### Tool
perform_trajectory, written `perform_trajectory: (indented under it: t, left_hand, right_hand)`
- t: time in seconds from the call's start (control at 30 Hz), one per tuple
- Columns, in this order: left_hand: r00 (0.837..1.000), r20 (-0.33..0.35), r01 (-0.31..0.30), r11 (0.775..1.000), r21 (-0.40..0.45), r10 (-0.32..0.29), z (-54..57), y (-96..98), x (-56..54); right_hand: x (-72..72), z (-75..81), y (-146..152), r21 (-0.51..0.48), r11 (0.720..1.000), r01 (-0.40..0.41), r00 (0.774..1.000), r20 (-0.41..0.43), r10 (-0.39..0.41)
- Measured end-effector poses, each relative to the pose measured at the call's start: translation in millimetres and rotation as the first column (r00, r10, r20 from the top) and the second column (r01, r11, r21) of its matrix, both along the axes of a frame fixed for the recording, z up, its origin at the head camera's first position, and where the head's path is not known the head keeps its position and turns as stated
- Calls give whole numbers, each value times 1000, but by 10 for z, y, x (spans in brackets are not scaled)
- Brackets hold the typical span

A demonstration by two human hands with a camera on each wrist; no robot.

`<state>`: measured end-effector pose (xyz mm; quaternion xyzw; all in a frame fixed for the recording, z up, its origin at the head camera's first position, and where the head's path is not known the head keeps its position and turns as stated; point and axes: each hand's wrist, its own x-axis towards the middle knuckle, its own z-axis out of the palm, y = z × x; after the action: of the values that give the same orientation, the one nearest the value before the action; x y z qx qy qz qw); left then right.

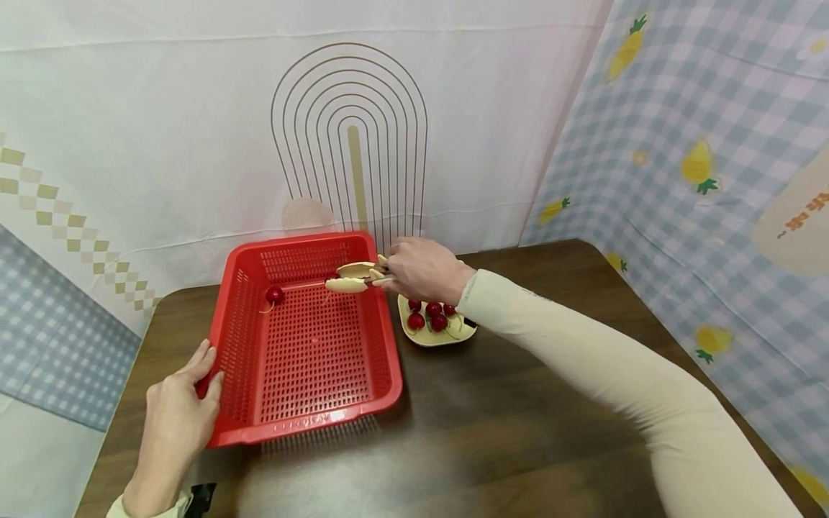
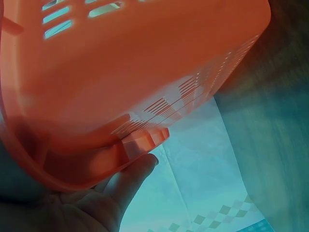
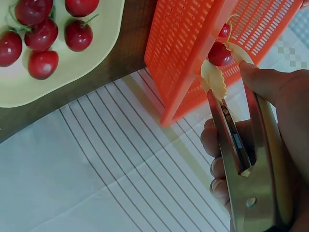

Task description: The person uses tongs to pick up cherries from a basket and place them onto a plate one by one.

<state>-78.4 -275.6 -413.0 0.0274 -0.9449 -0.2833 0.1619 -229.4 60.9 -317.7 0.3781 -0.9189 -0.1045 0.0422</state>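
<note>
My left hand (image 1: 181, 406) grips the left rim of a red plastic basket (image 1: 315, 360). In the left wrist view, its thumb lies against the rim's underside. Over the basket's right side, my right hand (image 1: 427, 270) holds a pair of metal tongs (image 1: 352, 279) with cream scalloped tips. Between those tips, in the right wrist view, shows a dark red cherry (image 3: 220, 54). Another cherry (image 1: 275, 294) with a stem lies on the basket floor near its far left corner. Below my right wrist sits a pale yellow plate (image 1: 427, 341) bearing several cherries (image 1: 438, 321).
Basket and plate stand side by side on a dark wooden table (image 1: 492, 432). A white cloth (image 1: 162, 108) with arch lines hangs behind the table, and a blue checked cloth (image 1: 648, 165) along the right. My right sleeve (image 1: 583, 345) reaches across the table's right part.
</note>
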Motion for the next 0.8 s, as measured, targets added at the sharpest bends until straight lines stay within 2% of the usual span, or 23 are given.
perform_trajectory:
  t: [0.23,0.5,0.8]
  left_hand:
    - [1000,8,5,1000,0,-5,6,-2,4]
    - [1000,-4,5,1000,5,-5,1,1,-7]
    - [1000,1,-1,1000,2,1,1,1,-3]
  right_hand:
    - [49,42,105,13,1000,-2,1000,-19,2]
    - [107,71,229,-16,1000,15,1000,-4,-15]
    - [159,111,356,-36,999,-40,997,-67,37]
